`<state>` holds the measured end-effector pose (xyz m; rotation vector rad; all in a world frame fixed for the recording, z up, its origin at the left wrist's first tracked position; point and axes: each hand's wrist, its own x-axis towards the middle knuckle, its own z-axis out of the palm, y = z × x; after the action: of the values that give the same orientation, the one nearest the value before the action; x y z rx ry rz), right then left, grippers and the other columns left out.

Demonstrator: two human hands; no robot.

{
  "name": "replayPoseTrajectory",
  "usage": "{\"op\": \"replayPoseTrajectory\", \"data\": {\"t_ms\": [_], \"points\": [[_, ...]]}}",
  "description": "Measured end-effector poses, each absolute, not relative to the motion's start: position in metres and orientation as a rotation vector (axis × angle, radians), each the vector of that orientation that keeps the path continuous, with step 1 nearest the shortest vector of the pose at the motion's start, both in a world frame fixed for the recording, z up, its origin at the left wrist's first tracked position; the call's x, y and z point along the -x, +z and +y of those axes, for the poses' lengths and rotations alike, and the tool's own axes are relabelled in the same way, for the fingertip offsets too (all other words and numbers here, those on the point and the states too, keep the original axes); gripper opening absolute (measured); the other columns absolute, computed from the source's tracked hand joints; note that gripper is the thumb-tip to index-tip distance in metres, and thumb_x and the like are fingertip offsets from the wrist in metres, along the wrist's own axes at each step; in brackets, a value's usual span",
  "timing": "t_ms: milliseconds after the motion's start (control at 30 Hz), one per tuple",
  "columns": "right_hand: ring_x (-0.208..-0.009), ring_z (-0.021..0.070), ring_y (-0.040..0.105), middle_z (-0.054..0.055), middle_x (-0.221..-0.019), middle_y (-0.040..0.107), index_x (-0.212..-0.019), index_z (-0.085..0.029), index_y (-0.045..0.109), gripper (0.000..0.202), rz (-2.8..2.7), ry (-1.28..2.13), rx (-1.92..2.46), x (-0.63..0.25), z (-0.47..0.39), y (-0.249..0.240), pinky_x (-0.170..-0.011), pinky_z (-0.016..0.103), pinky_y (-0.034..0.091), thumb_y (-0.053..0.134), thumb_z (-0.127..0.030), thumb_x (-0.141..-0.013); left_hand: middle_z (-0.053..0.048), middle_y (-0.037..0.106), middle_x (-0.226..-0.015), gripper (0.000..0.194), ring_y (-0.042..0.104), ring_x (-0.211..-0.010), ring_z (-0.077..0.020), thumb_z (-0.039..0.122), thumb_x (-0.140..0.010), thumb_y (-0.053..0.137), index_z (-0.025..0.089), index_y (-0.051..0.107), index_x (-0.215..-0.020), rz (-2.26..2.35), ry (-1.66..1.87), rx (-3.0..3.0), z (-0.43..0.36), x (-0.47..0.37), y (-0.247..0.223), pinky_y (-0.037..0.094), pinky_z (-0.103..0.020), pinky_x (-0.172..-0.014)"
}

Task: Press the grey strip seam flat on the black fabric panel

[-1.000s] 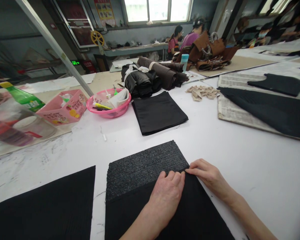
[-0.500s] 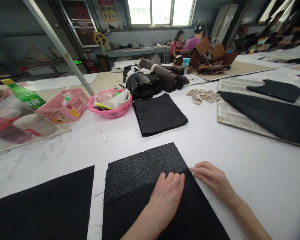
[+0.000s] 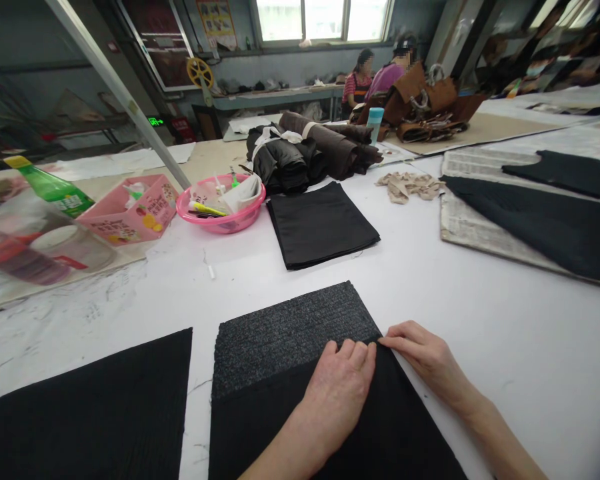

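Step in hand, my read: squaring up the top edge of the black cloth (image 3: 260, 433) where it meets the speckled grey panel (image 3: 290, 333). Both are on the white table (image 3: 505, 333); cloth runs under my left palm and back toward me, panel shows just beyond my left fingertips. Can't tell if the panel is a separate layer or the cloth's other face.

Left hand (image 3: 337, 390): half closed, palm down, fingers bent and close together, tips down on the cloth by the seam line. Pads hidden, so can't say whether it grips or only presses.

Right hand (image 3: 430, 353): nearly closed. Thumb and forefinger meet at the right end of that line, just beside the left fingertips. Looks like a light pinch on the cloth edge; other fingers curled in, nothing else held.

Next move from this pose calls for light right-hand tension along the line, left pressing flat. Pull too hard and the layer probably skews; thin, limp stuff by the look of it.

Around: second black piece (image 3: 105, 400) well left of my left hand, black stack (image 3: 325, 227) beyond both hands, pink basin (image 3: 225, 227) beyond and left, beige scraps (image 3: 407, 185) ahead of my right.
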<state>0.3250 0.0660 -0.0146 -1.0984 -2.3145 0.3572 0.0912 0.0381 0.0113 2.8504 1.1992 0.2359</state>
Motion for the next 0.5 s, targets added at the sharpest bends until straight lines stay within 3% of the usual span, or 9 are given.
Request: {"op": "replayPoseTrajectory", "data": {"t_ms": [500], "points": [[-0.098, 0.0174, 0.055, 0.005, -0.106, 0.056, -0.119, -0.026, 0.060, 0.024, -2.260, 0.377, 1.115, -0.3280, 0.0663, -0.0159, -0.083, 0.031, 0.049, 0.050, -0.016, -0.100, -0.007, 0.052, -0.105, 0.052, 0.048, -0.093, -0.0224, 0.015, -0.093, 0.043, 0.010, 0.032, -0.144, 1.222, 0.217, -2.816, 0.0400, -0.0992, 0.0066, 0.046, -0.040, -0.080]]}}
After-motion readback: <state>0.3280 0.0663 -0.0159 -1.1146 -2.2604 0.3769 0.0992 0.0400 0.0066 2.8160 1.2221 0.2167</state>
